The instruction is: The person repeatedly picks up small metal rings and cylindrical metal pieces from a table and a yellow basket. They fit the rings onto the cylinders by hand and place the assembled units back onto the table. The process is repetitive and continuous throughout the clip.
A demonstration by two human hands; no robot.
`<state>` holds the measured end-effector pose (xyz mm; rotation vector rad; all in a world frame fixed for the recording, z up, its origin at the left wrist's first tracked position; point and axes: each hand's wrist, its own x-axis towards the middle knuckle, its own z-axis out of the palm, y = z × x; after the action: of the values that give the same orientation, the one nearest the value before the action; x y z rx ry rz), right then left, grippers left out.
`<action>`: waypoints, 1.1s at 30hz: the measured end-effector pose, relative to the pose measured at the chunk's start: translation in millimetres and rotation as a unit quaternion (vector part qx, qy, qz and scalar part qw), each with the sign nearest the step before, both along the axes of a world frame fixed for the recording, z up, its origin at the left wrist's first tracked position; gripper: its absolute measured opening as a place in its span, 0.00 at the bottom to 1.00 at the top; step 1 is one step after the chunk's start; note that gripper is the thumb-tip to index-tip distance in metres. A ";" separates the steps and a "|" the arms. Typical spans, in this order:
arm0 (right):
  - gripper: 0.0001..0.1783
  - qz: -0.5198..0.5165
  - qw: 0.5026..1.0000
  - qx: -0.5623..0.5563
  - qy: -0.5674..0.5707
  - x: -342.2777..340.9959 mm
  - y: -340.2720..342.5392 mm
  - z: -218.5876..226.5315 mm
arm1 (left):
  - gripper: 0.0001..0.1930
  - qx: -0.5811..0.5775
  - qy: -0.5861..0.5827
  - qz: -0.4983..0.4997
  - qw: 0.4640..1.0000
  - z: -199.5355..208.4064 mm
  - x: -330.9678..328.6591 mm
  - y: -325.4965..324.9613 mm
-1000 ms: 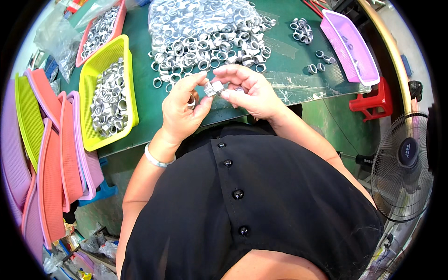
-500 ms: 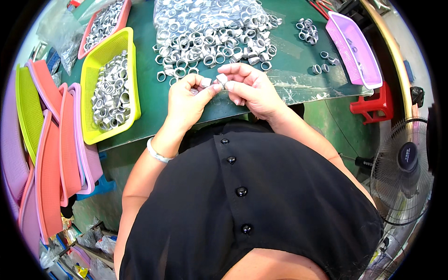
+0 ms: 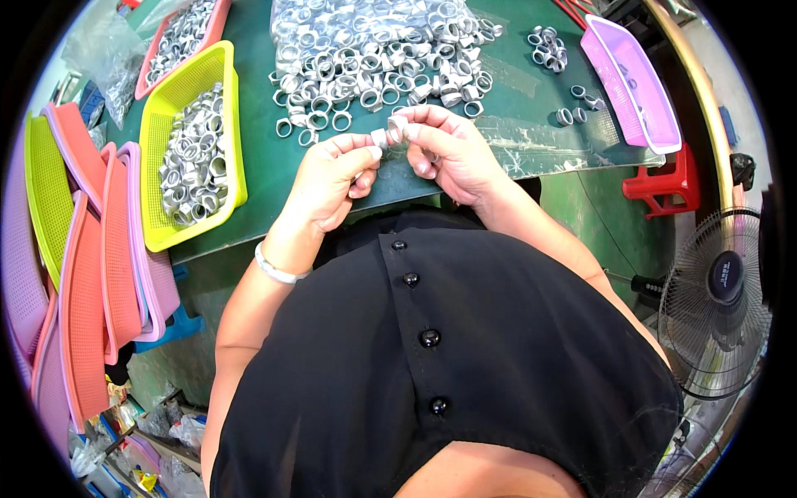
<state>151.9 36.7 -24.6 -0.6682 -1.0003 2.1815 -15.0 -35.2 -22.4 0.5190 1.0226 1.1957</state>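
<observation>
Both my hands meet over the near edge of the green table, just in front of a heap of silver-grey metal rings (image 3: pixel 390 76). My left hand (image 3: pixel 330 178) pinches a small ring (image 3: pixel 378 139) between thumb and forefinger, its other fingers curled in. Held in the fingertips of my right hand (image 3: pixel 462 159) is another ring (image 3: pixel 398 126), tilted and close beside the first one. Whether the curled fingers hide more rings I cannot tell. Part of the heap lies inside or under a clear plastic bag at the far side.
Left of my hands a yellow-green basket (image 3: pixel 236 158) holds many rings, with a coral basket (image 3: pixel 154 68) behind it. Small ring groups (image 3: pixel 546 50) lie to the right near a lilac basket (image 3: pixel 656 108). Stacked baskets (image 3: pixel 83 290), a red stool (image 3: pixel 664 189) and a fan (image 3: pixel 722 290) flank me.
The ring in my left fingertips has come up and right, nearer the right hand's ring. My left fingers have curled in more, and the right hand's ring has turned and risen slightly.
</observation>
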 end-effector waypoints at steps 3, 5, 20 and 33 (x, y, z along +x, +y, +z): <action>0.12 0.000 1.000 -0.009 -0.003 -0.1 0.0 -0.5 | 0.04 -0.016 -0.018 0.003 1.000 2.2 0.6 0.3; 0.12 -0.001 1.000 -0.011 -0.004 0.3 -0.1 -0.4 | 0.05 -0.024 -0.026 0.003 0.999 3.2 0.9 0.6; 0.13 0.014 1.000 -0.002 -0.007 2.3 0.3 1.1 | 0.05 -0.012 -0.038 0.020 0.999 4.1 3.2 -1.6; 0.13 0.016 0.999 0.030 -0.025 0.5 0.1 3.1 | 0.06 -0.007 -0.059 0.032 0.998 6.0 3.2 -2.2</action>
<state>152.5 36.8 -21.5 -0.6858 -1.1044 2.1626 -11.8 -37.4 -16.4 0.4027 0.9516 1.2596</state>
